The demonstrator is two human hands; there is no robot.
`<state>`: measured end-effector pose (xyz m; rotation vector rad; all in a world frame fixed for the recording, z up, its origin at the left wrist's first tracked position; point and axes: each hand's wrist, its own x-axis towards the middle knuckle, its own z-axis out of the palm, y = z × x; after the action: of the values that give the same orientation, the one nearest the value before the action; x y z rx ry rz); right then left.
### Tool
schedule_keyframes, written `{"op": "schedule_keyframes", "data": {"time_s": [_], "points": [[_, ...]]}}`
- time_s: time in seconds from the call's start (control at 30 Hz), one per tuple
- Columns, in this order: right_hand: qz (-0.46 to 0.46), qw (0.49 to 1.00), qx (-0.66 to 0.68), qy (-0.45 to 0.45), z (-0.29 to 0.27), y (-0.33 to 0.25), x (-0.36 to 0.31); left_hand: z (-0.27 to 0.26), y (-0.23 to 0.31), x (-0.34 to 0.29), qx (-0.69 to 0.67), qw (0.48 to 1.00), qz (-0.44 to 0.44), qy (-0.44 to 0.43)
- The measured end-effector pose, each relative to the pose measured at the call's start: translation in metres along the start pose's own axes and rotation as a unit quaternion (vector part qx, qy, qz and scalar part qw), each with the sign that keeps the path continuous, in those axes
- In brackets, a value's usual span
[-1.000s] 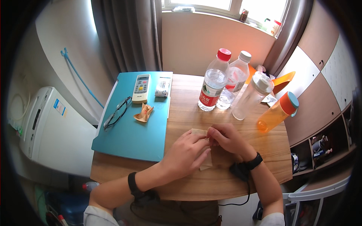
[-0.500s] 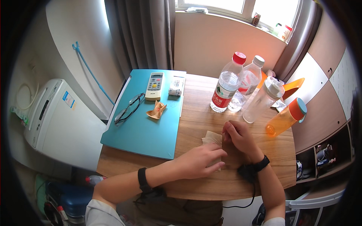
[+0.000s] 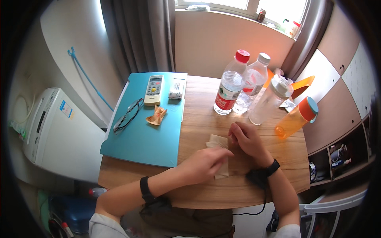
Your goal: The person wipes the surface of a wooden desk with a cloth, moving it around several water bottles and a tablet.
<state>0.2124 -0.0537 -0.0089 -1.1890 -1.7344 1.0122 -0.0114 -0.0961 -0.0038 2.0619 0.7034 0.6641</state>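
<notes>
A beige, creased sheet, like a paper tissue (image 3: 222, 172), lies on the wooden table in front of me. My left hand (image 3: 206, 162) rests over its middle, fingers drawn together and bent down against it; the hand hides part of the sheet and the fingertips. Just right of the sheet, my right hand (image 3: 245, 139) stands on its edge on the tabletop, fingers curled in and thumb against them, with nothing showing in it. A crumpled brown paper piece (image 3: 157, 116) sits on the blue folder (image 3: 154, 141) to the left.
On the folder are eyeglasses (image 3: 128, 115), a remote control (image 3: 154, 90) and a small white pack (image 3: 176, 88). Beyond my right hand stand a red-capped bottle (image 3: 230, 85), a white-capped bottle (image 3: 254, 79), a clear cup (image 3: 270, 101) and an orange bottle (image 3: 295, 119). A black cable (image 3: 265, 198) hangs off the front edge.
My left hand's fingers have drawn together and the hand has pulled back slightly left, baring more of the sheet's near right part. The right hand stays curled. The whole view has shifted a little.
</notes>
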Motion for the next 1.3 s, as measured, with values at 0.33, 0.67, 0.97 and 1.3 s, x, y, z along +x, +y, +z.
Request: {"op": "schedule_keyframes", "data": {"time_s": [0.33,0.67,0.97,1.3], "points": [[-0.005,1.000,-0.028,0.000,-0.001,-0.004,0.001,-0.007,0.009,0.002,-0.130,0.970,-0.019,-0.205],[-0.009,1.000,-0.007,0.005,0.000,-0.005,0.003,-0.014,0.021,0.000,-0.200,0.943,-0.018,-0.264],[-0.004,0.999,-0.024,0.034,-0.001,-0.002,0.002,-0.004,0.009,0.003,-0.130,0.990,-0.061,-0.007],[-0.009,1.000,-0.024,-0.003,-0.001,-0.004,0.001,-0.009,0.020,0.000,-0.207,0.939,-0.009,-0.274]]}}
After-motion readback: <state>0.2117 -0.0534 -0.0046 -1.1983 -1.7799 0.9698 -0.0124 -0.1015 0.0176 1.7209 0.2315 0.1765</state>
